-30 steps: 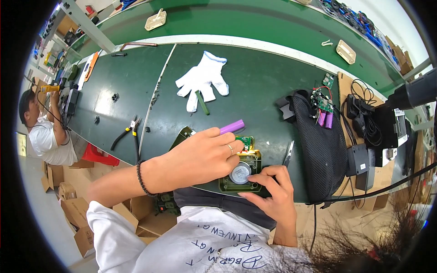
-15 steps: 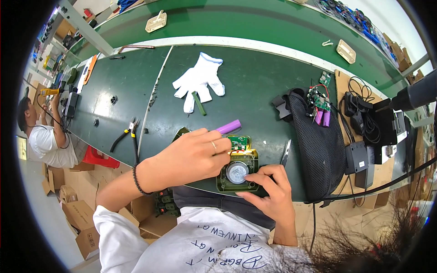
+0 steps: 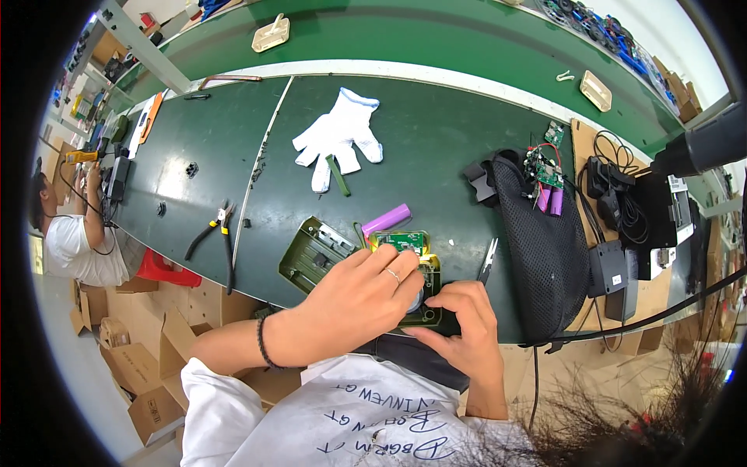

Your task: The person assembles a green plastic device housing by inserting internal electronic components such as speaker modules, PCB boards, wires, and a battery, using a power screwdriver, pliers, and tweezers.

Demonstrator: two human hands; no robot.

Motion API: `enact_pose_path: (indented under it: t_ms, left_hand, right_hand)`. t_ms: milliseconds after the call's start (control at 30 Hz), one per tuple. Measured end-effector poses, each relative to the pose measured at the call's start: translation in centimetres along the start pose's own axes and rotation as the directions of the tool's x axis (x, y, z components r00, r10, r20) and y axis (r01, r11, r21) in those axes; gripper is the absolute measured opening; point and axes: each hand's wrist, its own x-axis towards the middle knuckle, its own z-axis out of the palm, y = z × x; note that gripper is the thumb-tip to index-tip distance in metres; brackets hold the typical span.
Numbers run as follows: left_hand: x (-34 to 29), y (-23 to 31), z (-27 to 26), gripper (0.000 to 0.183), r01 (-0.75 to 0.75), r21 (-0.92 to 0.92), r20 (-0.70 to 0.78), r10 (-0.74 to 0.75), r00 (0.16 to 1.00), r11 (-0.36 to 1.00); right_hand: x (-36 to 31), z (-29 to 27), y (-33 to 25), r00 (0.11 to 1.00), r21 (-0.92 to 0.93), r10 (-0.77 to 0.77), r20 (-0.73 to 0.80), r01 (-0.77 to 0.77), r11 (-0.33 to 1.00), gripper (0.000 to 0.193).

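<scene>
A dark green plastic housing [image 3: 433, 317] lies at the table's near edge, with a round grey speaker inside mostly covered by my left hand. My left hand [image 3: 364, 284] is over the housing, fingers curled downward; whatever the fingertips hold is hidden. At the housing's lower right corner, my right hand [image 3: 467, 323] grips the wall between thumb and forefinger. A green circuit board [image 3: 401, 240] with yellow tape adjoins the housing's far side. Beyond it lies a purple cylindrical battery [image 3: 387, 219]. The other green housing half [image 3: 299, 263] sits open to the left.
Farther back is a white glove [image 3: 342, 132] with a green strip on it. Pliers [image 3: 222, 233] lie left, tweezers [image 3: 489, 261] right. A black mesh bag [image 3: 537, 257], loose circuit boards and cables crowd the right side. A co-worker [image 3: 78, 233] sits at far left.
My left hand has moved right and down over the speaker, uncovering the left housing half and more of the battery. My right hand stays at the housing's corner.
</scene>
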Motion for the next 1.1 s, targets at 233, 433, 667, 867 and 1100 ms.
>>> enact_pose_path:
  t_ms: [233, 433, 667, 867, 1100]
  left_hand:
    - [0.0, -2.3, 0.1, 0.045, -0.076, -0.297, -0.025, 0.072, 0.997, 0.952]
    - [-0.1, -2.2, 0.4, 0.049, -0.089, -0.309, -0.051, 0.077, 0.996, 0.947]
    - [0.3, -0.3, -0.7, 0.050, -0.058, -0.025, 0.076, 0.060, 0.995, 0.998]
    - [0.6, -1.6, 0.1, 0.047, -0.207, -0.005, 0.069, 0.207, 0.976, 0.978]
    - [-0.4, -2.9, -0.2, 0.054, -0.167, -0.202, -0.031, 0.164, 0.986, 0.965]
  right_hand:
    - [-0.1, 0.5, -0.1, 1.000, -0.001, -0.024, -0.020, 0.024, 1.000, 0.047]
    - [-0.2, 0.6, 0.0, 0.999, -0.009, -0.049, -0.012, 0.049, 0.999, 0.045]
    - [-0.2, 0.5, 0.0, 0.999, -0.011, -0.045, -0.003, 0.045, 0.999, 0.047]
    - [-0.2, 0.4, 0.0, 1.000, 0.016, -0.028, 0.005, 0.028, 0.999, 0.045]
    - [0.1, 0.2, 0.0, 1.000, 0.035, 0.003, 0.003, -0.003, 0.999, 0.043]
